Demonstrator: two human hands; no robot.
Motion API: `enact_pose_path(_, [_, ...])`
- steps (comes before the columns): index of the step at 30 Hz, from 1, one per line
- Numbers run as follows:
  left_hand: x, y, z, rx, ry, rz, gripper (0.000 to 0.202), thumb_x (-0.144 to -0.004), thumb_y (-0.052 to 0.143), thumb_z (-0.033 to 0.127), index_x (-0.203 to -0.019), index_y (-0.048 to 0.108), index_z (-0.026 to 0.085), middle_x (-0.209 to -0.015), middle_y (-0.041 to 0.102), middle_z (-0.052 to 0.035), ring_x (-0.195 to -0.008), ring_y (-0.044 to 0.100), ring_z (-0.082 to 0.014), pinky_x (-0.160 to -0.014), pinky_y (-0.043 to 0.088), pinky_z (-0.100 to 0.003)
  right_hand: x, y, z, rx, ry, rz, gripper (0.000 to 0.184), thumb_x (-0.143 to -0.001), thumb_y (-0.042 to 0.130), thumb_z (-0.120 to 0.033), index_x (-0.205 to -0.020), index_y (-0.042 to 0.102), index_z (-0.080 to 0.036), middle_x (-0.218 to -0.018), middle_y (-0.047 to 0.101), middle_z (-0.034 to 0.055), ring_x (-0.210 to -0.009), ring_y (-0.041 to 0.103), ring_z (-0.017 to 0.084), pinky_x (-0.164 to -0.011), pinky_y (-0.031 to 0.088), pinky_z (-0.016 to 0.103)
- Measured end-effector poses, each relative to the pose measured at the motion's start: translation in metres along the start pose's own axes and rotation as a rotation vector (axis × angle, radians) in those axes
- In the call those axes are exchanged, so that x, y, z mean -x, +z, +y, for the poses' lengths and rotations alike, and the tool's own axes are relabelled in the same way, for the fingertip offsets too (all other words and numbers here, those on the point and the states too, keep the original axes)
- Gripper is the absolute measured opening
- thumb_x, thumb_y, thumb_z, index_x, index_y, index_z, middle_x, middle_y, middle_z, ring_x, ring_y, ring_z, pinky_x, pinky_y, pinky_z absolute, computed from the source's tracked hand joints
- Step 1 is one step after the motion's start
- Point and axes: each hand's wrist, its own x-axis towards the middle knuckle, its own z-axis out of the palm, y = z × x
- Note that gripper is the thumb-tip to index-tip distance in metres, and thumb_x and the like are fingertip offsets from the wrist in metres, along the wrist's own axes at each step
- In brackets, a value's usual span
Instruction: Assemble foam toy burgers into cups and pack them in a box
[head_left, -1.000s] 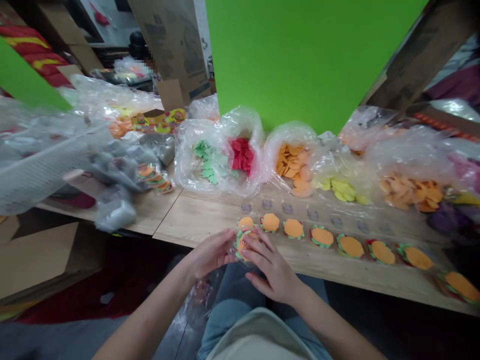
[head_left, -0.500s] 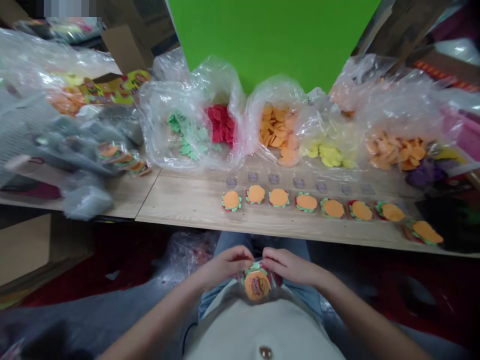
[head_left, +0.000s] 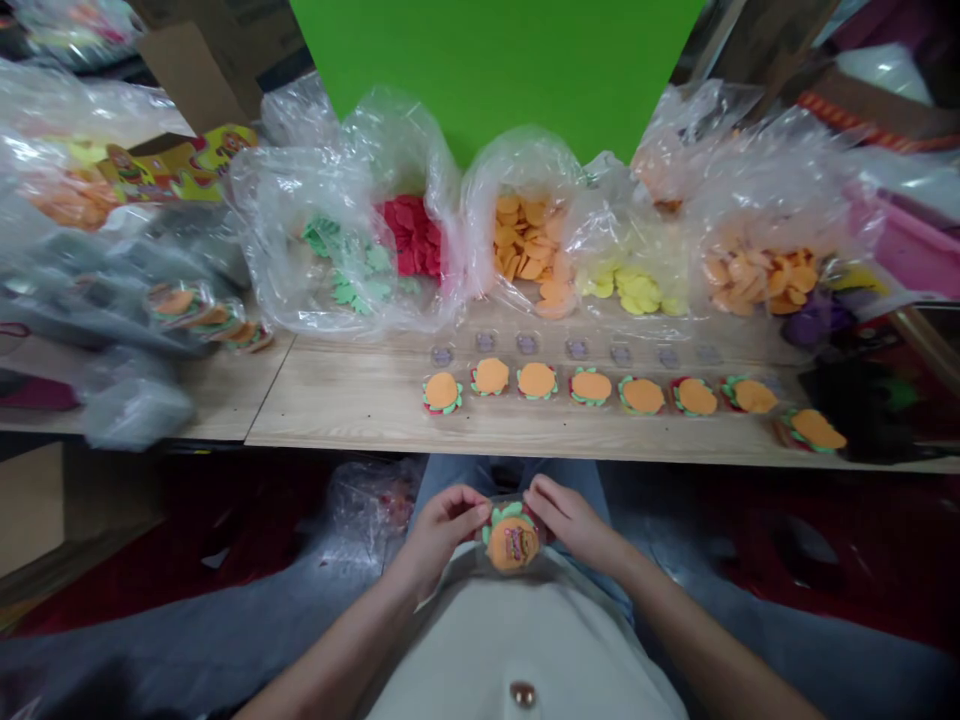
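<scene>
1. The left hand (head_left: 442, 525) has the upper left edge of a clear burger pack (head_left: 514, 543) pinched between thumb and fingers.
2. The right hand (head_left: 571, 520) grips the same pack near its upper right corner, fingers bent; I can't make out its thumb.
3. That pack sits over the lap, just in front of the pale top (head_left: 525, 640) and below the table's near edge. An orange bun with a printed burger picture faces up, with green leaf shapes poking out above it.
4. On the wooden table (head_left: 345, 405), eight burger sets (head_left: 590, 386) run in a line to the right, small purplish squares (head_left: 527, 343) in clear plastic behind most of them.
5. Behind those, open plastic bags show green pieces (head_left: 360, 285), red pieces (head_left: 411, 236), orange rounds (head_left: 525, 238) and yellow pieces (head_left: 634, 288).
6. Off to the left lie more burger packs (head_left: 214, 320), overlapping.
7. A bright green panel (head_left: 495, 75) stands behind the bags.
</scene>
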Motion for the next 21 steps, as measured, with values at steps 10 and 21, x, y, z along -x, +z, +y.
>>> enact_pose_path(10, [-0.011, 0.000, 0.036, -0.206, 0.031, -0.263, 0.022, -0.072, 0.061, 0.035, -0.079, 0.054, 0.015, -0.074, 0.051, 0.0014, -0.067, 0.046, -0.0092, -0.059, 0.038, -0.020, -0.038, -0.006, -0.008, 0.345, -0.186, 0.083, 0.043, -0.085, 0.039, -0.042, -0.052, 0.045, -0.015, -0.047, 0.038, -0.0051, -0.048, 0.032, 0.007, -0.045, 0.021, 0.021])
enact_pose_path(21, [-0.044, 0.028, 0.074, -0.293, 0.181, -0.195, 0.046, -0.066, 0.067, 0.035, -0.104, 0.047, 0.018, -0.088, 0.060, -0.0044, -0.074, 0.057, -0.0148, -0.053, 0.045, -0.022, -0.061, -0.041, -0.033, 0.239, -0.112, 0.569, 0.046, -0.089, 0.029, -0.047, -0.061, 0.051, -0.018, -0.051, 0.049, -0.0008, -0.051, 0.047, 0.012, -0.049, 0.029, 0.023])
